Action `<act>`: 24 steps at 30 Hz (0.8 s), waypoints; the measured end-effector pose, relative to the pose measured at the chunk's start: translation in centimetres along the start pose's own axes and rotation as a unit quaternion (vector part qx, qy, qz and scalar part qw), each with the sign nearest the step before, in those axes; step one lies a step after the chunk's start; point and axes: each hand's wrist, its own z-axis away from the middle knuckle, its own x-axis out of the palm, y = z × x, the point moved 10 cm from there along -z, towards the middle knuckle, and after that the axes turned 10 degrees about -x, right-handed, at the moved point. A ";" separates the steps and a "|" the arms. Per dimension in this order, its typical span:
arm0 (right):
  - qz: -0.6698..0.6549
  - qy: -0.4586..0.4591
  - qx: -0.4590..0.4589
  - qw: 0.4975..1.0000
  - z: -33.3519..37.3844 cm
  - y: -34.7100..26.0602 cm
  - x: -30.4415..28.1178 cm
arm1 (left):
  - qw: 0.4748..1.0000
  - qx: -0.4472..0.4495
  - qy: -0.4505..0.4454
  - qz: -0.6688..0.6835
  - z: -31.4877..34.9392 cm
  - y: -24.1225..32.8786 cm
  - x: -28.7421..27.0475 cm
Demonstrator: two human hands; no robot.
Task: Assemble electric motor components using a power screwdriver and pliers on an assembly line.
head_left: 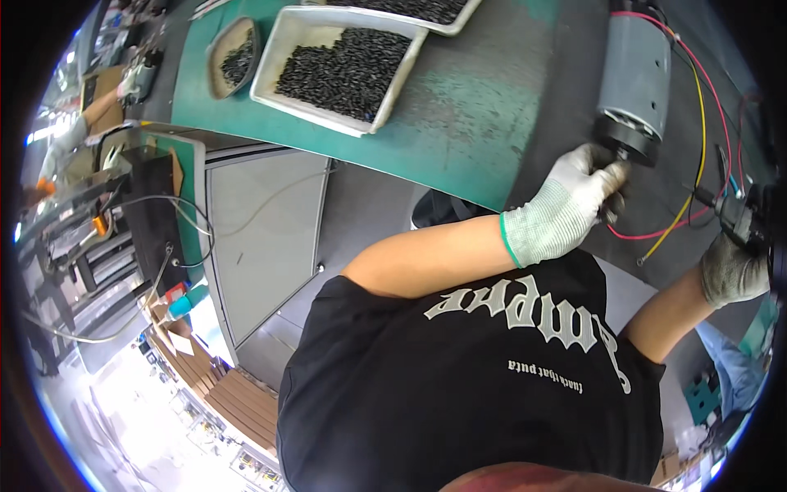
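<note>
A grey cylindrical motor with a black end collar lies on the dark mat, its short shaft pointing toward me. My left hand, in a white knit glove with a green cuff, has its fingers closed at that shaft; any small part between the fingertips is hidden. Also gloved, my right hand is wrapped round a black power tool at the right rim. The tool's narrow front end points left, toward the motor. Red and yellow wires run from the motor and loop between the two hands.
On the green bench top, a white tray holds many small black parts. A smaller bowl of similar parts stands left of it, another tray behind. Below is a grey cabinet panel. Another person's arm shows far left.
</note>
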 end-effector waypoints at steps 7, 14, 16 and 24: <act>-0.287 -0.206 0.140 0.925 -4.2 10.5 -4.0 | 0.473 0.346 0.515 -0.625 14.8 23.0 -7.8; -0.269 -0.267 0.012 0.925 -4.1 7.5 -2.7 | 0.341 0.237 0.500 -0.760 11.9 29.8 -17.8; -0.278 -0.265 0.012 0.923 -2.7 5.6 -2.3 | 0.330 0.282 0.483 -0.761 12.1 29.7 -17.5; -0.331 -0.267 0.052 0.904 1.7 0.9 -0.6 | 0.786 0.311 0.297 -0.445 13.2 23.8 -10.8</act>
